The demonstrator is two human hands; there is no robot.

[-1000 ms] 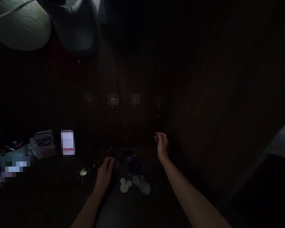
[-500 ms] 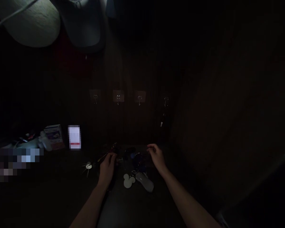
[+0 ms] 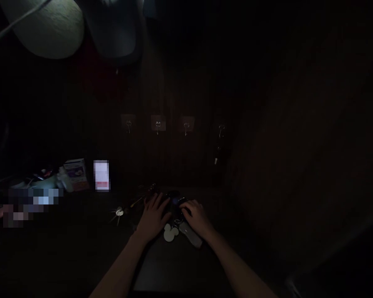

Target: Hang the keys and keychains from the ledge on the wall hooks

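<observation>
A box (image 3: 76, 174) left of the charm (image 3: 170, 233) bears illegible print.

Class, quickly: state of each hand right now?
Left hand: open, spread palm-down.
Right hand: curled near the grey oblong item; whether it holds anything cannot be told.

Mouse-head tag (image 3: 170, 234) pale cream; fob (image 3: 191, 236) grey; keys (image 3: 119, 212) silvery; blurred panel (image 3: 101, 170) whitish, red-banded.
</observation>
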